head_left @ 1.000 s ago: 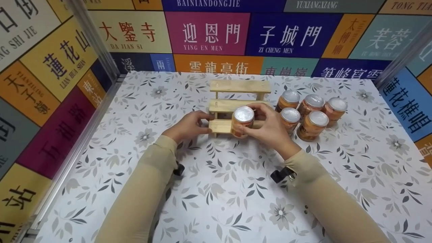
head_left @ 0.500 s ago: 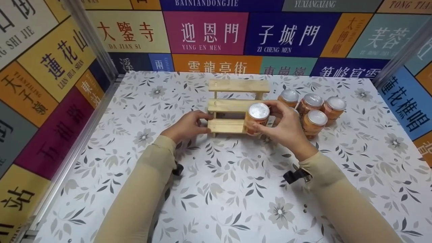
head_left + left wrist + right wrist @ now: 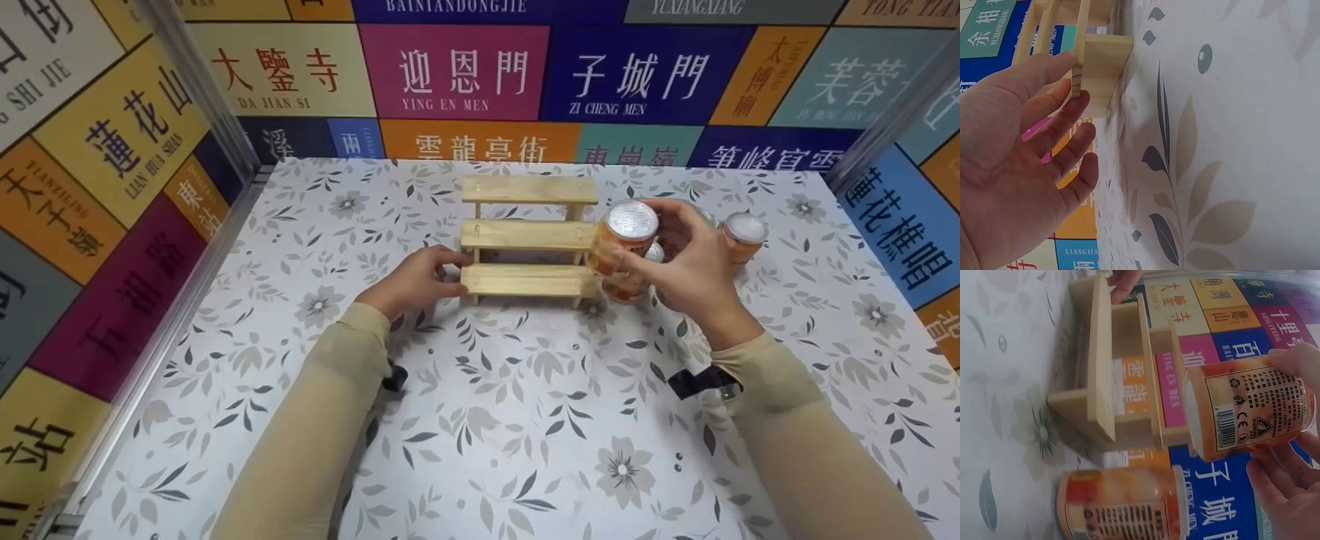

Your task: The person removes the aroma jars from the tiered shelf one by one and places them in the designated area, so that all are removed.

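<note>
A three-step wooden rack [image 3: 529,234] stands toward the back of the table. My left hand [image 3: 412,281] pinches the left end of its lowest board; the left wrist view shows thumb and fingers [image 3: 1061,67] about that board's end [image 3: 1077,79]. With curled fingers and thumb, my right hand [image 3: 697,270] grips an orange-labelled can [image 3: 611,246] with a silver lid, raised off the table just right of the rack. In the right wrist view the can's printed label [image 3: 1247,405] faces the camera. Another such can [image 3: 1123,503] stands below it.
More cans stand behind my right hand, mostly hidden; one can [image 3: 742,236] shows at the right of the group. The floral-covered table [image 3: 510,420] stretches in front. Lettered panels [image 3: 465,71] rise behind it.
My right hand has lifted the can from the rack's lowest step and carried it right and up, over the other cans. My left hand has stayed at the rack's left end.
</note>
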`<state>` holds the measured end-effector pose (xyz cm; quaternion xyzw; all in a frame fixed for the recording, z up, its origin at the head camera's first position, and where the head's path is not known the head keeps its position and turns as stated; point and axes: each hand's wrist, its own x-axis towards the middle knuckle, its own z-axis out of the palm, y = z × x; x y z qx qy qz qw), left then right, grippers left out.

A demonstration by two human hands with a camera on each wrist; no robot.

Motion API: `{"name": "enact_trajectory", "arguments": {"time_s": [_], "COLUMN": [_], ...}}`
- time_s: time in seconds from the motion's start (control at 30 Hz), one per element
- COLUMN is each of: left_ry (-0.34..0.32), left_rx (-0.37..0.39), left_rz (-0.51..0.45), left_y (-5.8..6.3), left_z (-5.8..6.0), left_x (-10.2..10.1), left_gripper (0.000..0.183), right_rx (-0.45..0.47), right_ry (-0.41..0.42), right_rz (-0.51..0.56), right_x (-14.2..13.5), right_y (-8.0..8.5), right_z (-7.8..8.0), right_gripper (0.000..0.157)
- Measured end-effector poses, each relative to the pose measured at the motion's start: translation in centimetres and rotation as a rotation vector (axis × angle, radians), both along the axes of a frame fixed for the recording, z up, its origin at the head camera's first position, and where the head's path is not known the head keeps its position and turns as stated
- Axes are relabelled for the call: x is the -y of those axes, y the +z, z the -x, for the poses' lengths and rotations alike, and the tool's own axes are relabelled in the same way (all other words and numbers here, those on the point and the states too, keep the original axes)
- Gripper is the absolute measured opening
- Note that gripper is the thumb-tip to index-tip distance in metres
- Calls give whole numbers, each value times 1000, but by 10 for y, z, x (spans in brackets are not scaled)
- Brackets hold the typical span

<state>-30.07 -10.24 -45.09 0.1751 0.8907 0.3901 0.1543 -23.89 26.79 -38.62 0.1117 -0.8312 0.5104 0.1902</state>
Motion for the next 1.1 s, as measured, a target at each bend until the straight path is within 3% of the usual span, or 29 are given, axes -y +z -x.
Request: {"name": "enact_trajectory", "arguments": {"time_s": [0.17,0.33,0.8,1.1], "left_ry": [-4,-7,-5,-16], "left_rx": [3,-4,-2,-9], "left_rz": [5,-1,-13,-14], "left_y": [1,1,0,1], "left_z": [1,1,2,1], "left_x": [0,-1,-1,0], "left_gripper": [48,48,47,48], "right_rx": [8,7,68,136], "right_ry": [-75,-96,-278,-380], "right_rz": [10,49,11,9], "right_x": [-19,-40,-107,-138], "right_y": [5,8,17,12], "right_z": [-1,-2,-3,-10], "right_gripper": [69,67,66,69]}}
